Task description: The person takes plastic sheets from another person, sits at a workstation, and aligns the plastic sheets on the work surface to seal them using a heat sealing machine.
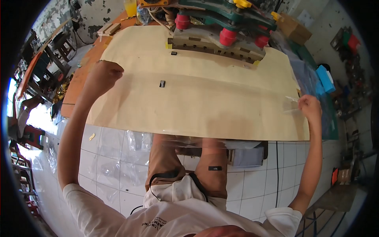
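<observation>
A sheet of clear plastic film (291, 105) stretches across the tan board, its faint upper edge running between my two hands. My left hand (103, 77) is closed in a pinch at the film's left end, over the board's left side. On the right, my right hand (310, 106) pinches a crumpled corner of the same film. Beneath it, the tan board (189, 114) covers the tabletop. Two small dark pieces lie there: a black and silver rectangular piece (162, 83) left of centre and a black piece (173, 53) farther back.
A green press (221, 17) with red knobs stands at the back, above a long slotted bar (213, 49). A cardboard box (293, 31) and a blue packet (325, 79) sit to the right. Loose clear plastic (114, 166) lies on the tiled floor.
</observation>
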The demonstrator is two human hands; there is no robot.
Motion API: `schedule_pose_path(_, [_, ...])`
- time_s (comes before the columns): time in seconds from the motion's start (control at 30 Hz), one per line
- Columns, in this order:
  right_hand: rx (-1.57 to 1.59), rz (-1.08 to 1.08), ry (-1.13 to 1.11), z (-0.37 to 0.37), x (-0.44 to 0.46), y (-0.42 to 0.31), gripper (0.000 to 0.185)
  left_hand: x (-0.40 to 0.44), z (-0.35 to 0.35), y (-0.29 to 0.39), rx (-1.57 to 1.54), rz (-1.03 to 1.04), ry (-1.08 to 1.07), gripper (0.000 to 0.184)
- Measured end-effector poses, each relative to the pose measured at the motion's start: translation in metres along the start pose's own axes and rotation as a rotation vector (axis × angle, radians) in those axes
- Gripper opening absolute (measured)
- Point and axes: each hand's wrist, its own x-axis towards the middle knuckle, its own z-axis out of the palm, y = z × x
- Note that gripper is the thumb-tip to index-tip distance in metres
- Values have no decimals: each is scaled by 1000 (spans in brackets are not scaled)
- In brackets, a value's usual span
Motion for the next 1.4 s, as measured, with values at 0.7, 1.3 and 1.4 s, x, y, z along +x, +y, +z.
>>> schedule_pose_path(0.7, [339,17,-361,-53,58,52,22,30,-73,-67,-165,-85,-305,33])
schedule_pose_path(1.3, [-200,-16,-57,45,111,10,20,111,9,-86,140,-53,-322,33])
schedule_pose_path(1.4, [-177,-21,-16,47,110,8,20,107,9,-73,302,-93,-277,32])
